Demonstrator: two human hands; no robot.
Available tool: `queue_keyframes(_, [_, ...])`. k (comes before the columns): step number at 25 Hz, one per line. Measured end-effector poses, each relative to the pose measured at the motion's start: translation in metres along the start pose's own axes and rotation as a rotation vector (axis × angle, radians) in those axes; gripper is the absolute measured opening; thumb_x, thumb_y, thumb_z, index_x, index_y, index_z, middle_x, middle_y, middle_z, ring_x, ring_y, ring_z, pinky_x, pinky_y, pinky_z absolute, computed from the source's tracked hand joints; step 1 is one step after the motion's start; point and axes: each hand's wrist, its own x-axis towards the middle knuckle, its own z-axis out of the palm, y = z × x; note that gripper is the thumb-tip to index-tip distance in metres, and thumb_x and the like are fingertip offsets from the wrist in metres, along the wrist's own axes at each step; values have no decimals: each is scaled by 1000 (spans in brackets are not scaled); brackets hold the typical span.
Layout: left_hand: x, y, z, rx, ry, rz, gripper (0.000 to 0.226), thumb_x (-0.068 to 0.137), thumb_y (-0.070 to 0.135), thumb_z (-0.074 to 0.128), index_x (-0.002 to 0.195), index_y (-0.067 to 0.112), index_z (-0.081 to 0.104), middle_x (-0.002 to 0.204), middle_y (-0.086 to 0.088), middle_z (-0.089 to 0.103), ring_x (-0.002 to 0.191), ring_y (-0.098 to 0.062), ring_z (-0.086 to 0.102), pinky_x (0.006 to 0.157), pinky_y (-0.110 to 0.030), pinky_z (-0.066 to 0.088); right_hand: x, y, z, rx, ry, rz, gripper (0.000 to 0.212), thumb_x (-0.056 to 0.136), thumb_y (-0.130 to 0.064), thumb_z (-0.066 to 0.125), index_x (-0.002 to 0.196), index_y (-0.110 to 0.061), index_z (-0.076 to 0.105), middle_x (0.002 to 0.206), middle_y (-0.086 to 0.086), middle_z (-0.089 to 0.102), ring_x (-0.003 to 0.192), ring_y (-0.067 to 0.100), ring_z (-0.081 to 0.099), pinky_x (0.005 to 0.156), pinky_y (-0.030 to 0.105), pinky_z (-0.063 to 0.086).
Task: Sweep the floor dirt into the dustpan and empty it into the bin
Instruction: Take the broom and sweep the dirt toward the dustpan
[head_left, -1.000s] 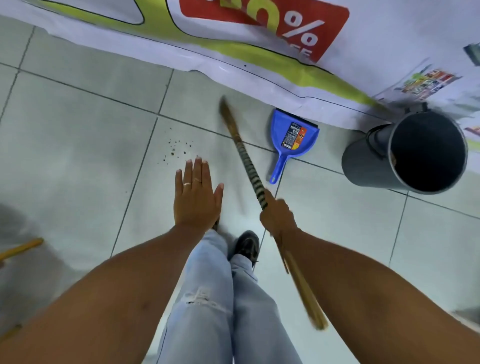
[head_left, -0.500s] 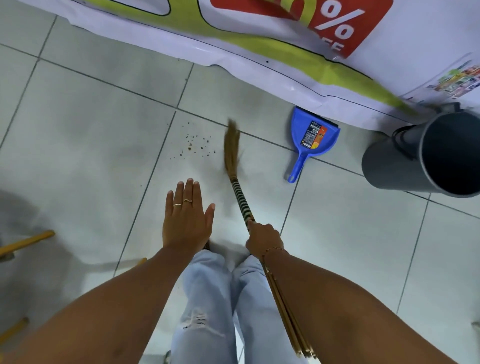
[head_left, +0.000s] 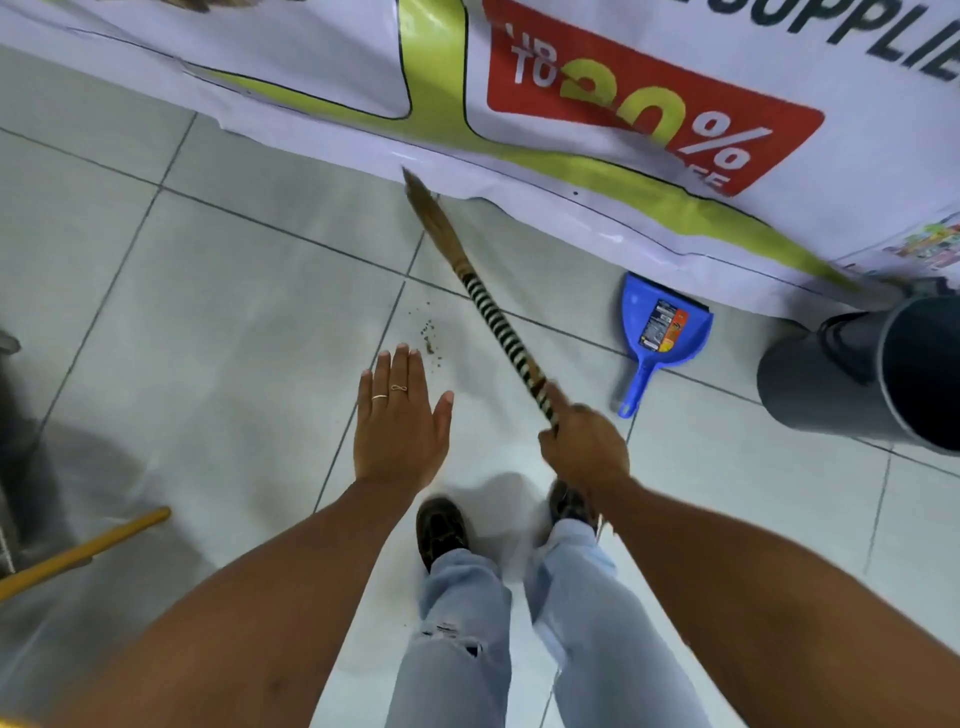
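My right hand grips a straw broom by its black-and-white banded handle; the brown bristle tip reaches the banner's edge. A small scatter of brown dirt lies on the pale floor tile just left of the broom shaft and just beyond my left fingertips. My left hand hovers flat, fingers apart, holding nothing. A blue dustpan lies on the floor to the right of the broom, handle pointing toward me. A grey bin stands at the right edge, partly cut off.
A large printed banner covers the floor along the far side. A yellow wooden stick lies at the lower left beside a dark object. My two feet in dark shoes stand below my hands.
The broom tip swung forward and away, from beside the dirt to the banner's edge. The view shifted, so dustpan and bin sit further right. My left hand stayed flat.
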Motion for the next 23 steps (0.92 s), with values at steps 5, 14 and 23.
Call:
queue_keyframes(5, [51, 0, 7, -15, -14, -16, 69, 90, 43, 18, 138, -3, 37, 144, -22, 42, 135, -38, 36, 112, -48, 28, 141, -6, -47, -42, -35, 58, 54, 86, -13, 46, 139, -14, 36, 125, 24, 48, 107, 46, 55, 87, 49, 52])
queue_keyframes(14, [134, 61, 28, -97, -84, -59, 61, 98, 37, 29, 146, 2, 19, 156, -15, 21, 145, -30, 15, 119, -43, 9, 204, 43, -44, -372, -213, -94, 39, 88, -10, 42, 127, -9, 49, 121, 19, 60, 112, 39, 56, 89, 41, 49])
queue_keyframes(23, [158, 85, 19, -98, -108, -142, 60, 97, 38, 31, 144, -1, 25, 153, -19, 28, 143, -34, 22, 117, -46, 16, 158, 123, -98, -558, -243, -333, 59, 85, 0, 44, 141, -20, 36, 142, 2, 45, 98, 36, 58, 69, 40, 52])
